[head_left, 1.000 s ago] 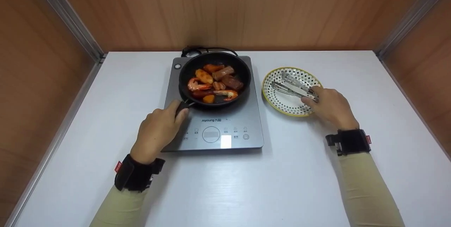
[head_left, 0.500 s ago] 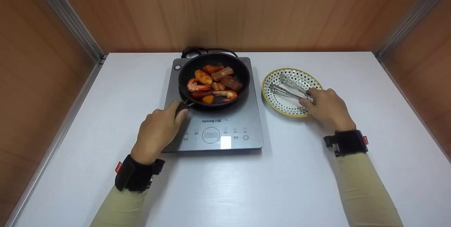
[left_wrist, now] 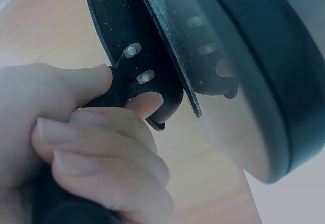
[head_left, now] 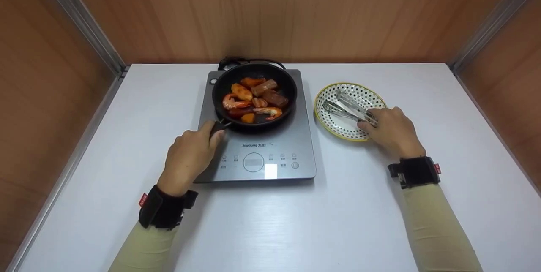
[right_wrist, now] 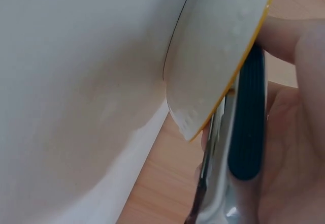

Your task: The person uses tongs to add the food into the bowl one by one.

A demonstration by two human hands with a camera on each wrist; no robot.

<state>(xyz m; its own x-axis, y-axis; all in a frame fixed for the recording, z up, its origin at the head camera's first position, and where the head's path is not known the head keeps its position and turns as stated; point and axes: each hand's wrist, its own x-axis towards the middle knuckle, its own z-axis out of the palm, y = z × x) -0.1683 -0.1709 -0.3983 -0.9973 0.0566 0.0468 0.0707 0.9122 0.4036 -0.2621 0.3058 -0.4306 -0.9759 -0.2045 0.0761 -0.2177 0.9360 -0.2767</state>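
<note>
My left hand [head_left: 190,156] grips the dark handle [left_wrist: 109,92] of a black frying pan [head_left: 228,81] on the induction cooktop [head_left: 296,141]. Inside the pan are two shrimp, one of them a curled shrimp [head_left: 233,102] at the left, with brown meat chunks [head_left: 275,98] and orange pieces [head_left: 241,91]. Over the polka-dot plate [head_left: 327,125], my right hand [head_left: 395,130] holds metal tongs [head_left: 353,105] near their hinged end, arms spread and tips over the plate. The right wrist view shows the tongs' dark green grip [right_wrist: 249,127] beside the plate's yellow rim.
A black power cord [head_left: 266,60] loops behind the cooktop, close to the wooden back wall [head_left: 338,14]. Wooden side panels with metal edge strips bound the white table [head_left: 270,225] at left and right.
The pan has shifted slightly left on the cooktop, with the left hand still on its handle. My right hand has moved slightly left with the tongs.
</note>
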